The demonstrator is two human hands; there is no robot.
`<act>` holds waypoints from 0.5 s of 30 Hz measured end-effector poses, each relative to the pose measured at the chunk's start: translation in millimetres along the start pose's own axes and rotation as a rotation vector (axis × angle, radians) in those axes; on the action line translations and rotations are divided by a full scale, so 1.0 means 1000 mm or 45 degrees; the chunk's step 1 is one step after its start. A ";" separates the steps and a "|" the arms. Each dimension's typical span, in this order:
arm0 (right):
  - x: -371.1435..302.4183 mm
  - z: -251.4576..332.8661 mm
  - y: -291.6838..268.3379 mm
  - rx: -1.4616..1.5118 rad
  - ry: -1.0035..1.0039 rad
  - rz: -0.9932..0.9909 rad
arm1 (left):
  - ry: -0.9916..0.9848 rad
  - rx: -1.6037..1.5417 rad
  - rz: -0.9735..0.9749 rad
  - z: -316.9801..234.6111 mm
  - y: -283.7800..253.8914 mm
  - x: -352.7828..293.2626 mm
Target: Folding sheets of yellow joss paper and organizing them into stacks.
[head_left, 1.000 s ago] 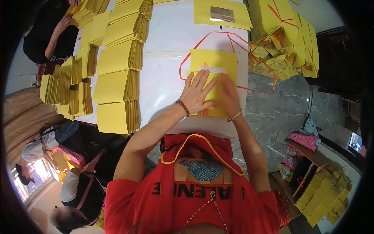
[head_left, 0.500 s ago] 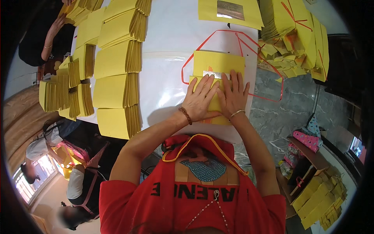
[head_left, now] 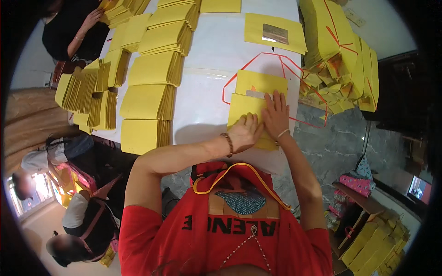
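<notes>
A yellow paper sheet (head_left: 262, 81) lies on the white table in front of me, its near part folded over toward the far side. A grey strip and a small orange mark show beside the folded edge. My left hand (head_left: 245, 133) rests on the near left of the folded part, fingers bent a little and pressed to the paper. Flat on its right side lies my right hand (head_left: 276, 116), fingers pointing away from me, reaching past the folded edge. A thin red strip (head_left: 239, 71) loops around the sheet on the table.
Stacks of folded yellow paper (head_left: 152, 69) line the table's left side. Another yellow sheet (head_left: 276, 34) with a shiny grey patch lies farther off. Tall yellow piles (head_left: 322, 46) stand at the right. A co-worker's hand (head_left: 92, 19) touches paper at the far left; other people are lower left.
My left hand has slid back toward me and its fingers have bent. My right hand stays on the paper's right side. The near part now lies flatter and the view has shifted slightly.
</notes>
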State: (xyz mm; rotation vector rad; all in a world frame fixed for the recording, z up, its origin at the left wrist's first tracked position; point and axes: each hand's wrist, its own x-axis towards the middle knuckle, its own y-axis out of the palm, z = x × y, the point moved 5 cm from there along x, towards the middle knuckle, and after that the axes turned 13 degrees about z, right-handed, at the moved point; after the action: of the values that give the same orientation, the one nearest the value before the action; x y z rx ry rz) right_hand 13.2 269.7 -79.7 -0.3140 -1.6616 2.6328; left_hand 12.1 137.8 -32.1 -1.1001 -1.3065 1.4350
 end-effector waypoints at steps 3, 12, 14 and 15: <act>0.001 -0.015 -0.027 0.735 0.018 0.080 | -0.101 0.159 -0.063 -0.003 0.000 0.004; 0.006 -0.008 -0.070 1.460 -0.191 -0.564 | -0.130 -0.984 -0.295 0.107 -0.050 0.015; 0.004 0.023 -0.055 -0.303 0.235 -0.158 | -0.398 -1.343 -0.249 0.163 -0.076 0.016; 0.003 0.029 -0.045 -0.311 0.149 -0.109 | -0.524 -1.536 -0.296 0.190 -0.076 0.024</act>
State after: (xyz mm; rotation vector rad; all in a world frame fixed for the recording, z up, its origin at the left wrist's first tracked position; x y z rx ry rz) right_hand 1.0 264.2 -28.1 -0.3831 -1.9124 2.3057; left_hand -175.0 124.2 53.1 -1.3068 -2.6464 0.6113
